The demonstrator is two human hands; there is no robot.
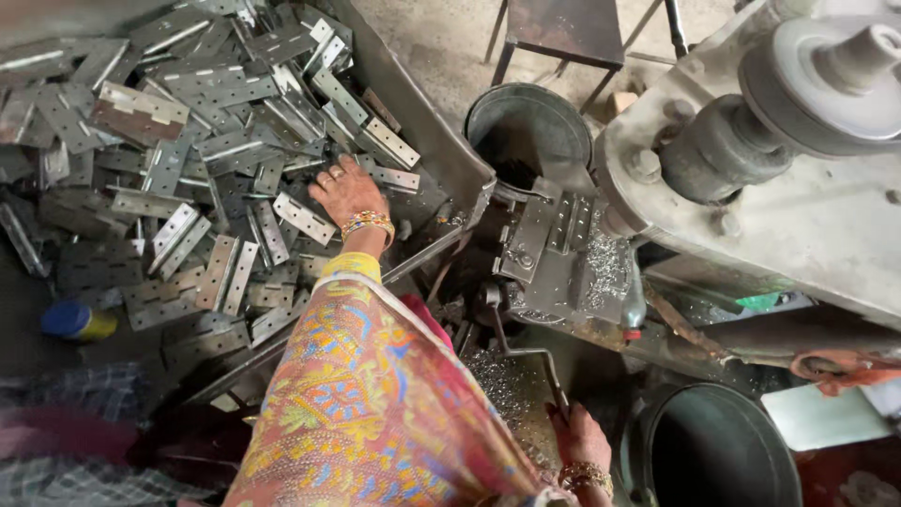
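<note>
Left hand (345, 191) lies palm down on the heap of metal hinges (178, 160), fingers loosely spread and curled onto the plates at the far right edge of the pile; whether any single hinge is pinched between the fingertips cannot be told, since the hand's back hides them. Rings on the fingers, beaded bangles (368, 223) at the wrist. The forearm runs from near centre up and slightly left, draped in a bright patterned cloth (371, 404) of orange, yellow and blue. Hinges fill a sloping sheet-metal tray (413, 113) across the far left; they lie at all angles, no common long axis, most opened flat with screw holes showing. One hinge (302, 218) just left of the hand lies with its long axis running from far left to near right. Right hand (579, 437) sits low at near right, closed around the lower end of a thin bent lever handle (526, 361) that rises toward the machine's clamp fixture (549, 246); wrist bangles visible. A hinge plate sits in that fixture, metal shavings (605, 268) beside it. A dark round bucket (527, 131) stands far of the fixture, another bucket (718, 451) at near right. A blue and yellow container (75, 321) lies at left.
</note>
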